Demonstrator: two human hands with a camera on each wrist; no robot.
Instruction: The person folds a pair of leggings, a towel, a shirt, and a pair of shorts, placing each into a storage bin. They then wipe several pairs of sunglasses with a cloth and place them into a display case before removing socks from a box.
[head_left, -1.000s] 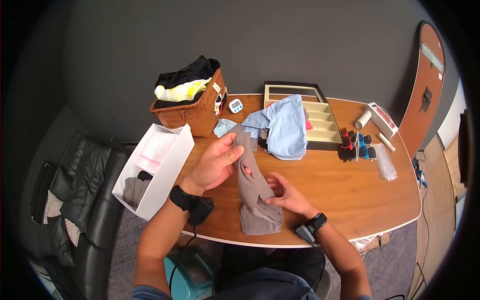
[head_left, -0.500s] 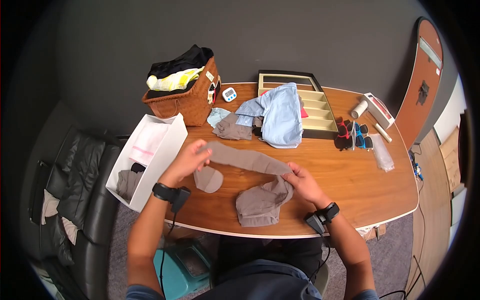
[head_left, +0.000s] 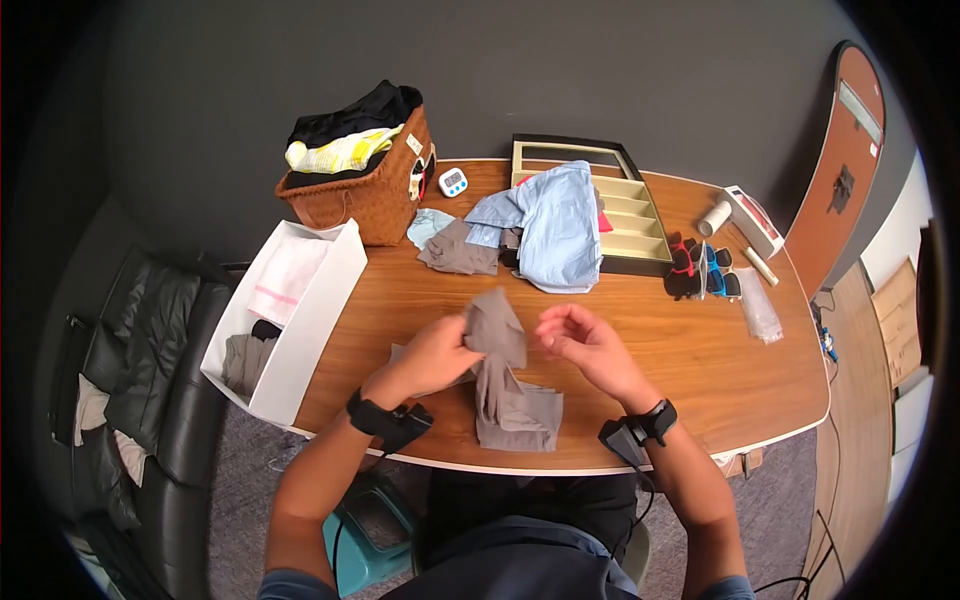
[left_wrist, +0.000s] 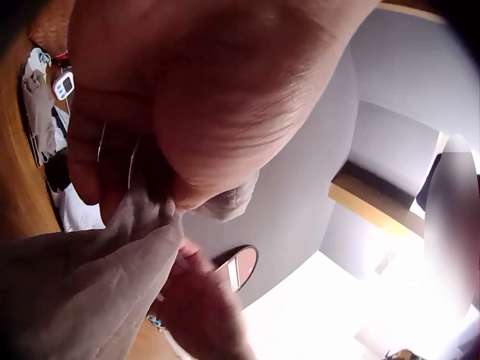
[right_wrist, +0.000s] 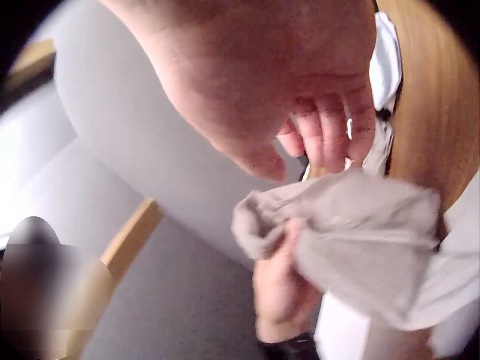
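Note:
My left hand (head_left: 432,355) pinches a thin grey-brown garment (head_left: 497,330) between thumb and fingers. Its top bunch stands up above the grip, while the lower part (head_left: 525,420) lies on the table near the front edge. In the left wrist view, the cloth (left_wrist: 90,277) spreads down from the pinching fingers. My right hand (head_left: 590,350) is just right of the garment, with loosely bent fingers and nothing held. The right wrist view has its fingers (right_wrist: 330,135) right above the raised cloth (right_wrist: 360,232).
A white box (head_left: 330,310) with folded clothes stands at the left, near a full wicker basket (head_left: 385,205). Behind the hands lie another grey-brown cloth (head_left: 460,250), a blue shirt (head_left: 560,230) and a compartment case (head_left: 630,215). Sunglasses (head_left: 715,270) sit at the right.
The long strip stretched between both hands half a second ago is now gathered upright in the left hand, which moved right. The right hand has let go of the garment.

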